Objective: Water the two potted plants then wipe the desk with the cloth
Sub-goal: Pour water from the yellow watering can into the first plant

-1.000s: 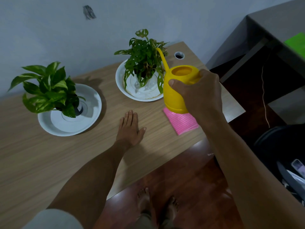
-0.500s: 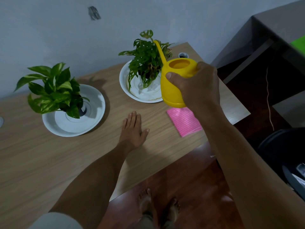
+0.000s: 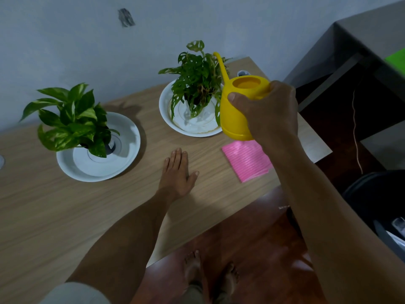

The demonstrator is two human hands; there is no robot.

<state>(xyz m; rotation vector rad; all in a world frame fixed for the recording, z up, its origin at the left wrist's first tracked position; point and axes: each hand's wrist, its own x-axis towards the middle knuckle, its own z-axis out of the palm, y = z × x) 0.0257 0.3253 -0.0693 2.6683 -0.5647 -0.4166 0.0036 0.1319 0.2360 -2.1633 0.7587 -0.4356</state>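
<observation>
Only the head view here. The right hand covers the handle side of the yellow can, so you can't see the handle at all, just the thumb across the can's near face and the fingers curled round behind, clamped on it. The base of the right plant is buried under its own leaves and partly behind the can, so the pot is hard to make out. The left plant shows only a bit of dark pot under the foliage.

The can is held off the desk, roughly upright, its thin spout running up and away from the thumb, tip among the right plant's leaves. No water visible, can't tell if any is coming out.

The pink cloth lies flat on the desk just below the can's bottom, partly under the right forearm.

The left hand rests palm down on the desk, fingers straight and together, thumb out toward the cloth, holding nothing. Each plant sits in a white dish, the left dish beyond the left fingertips and off to the left, the right dish just beside the can.
</observation>
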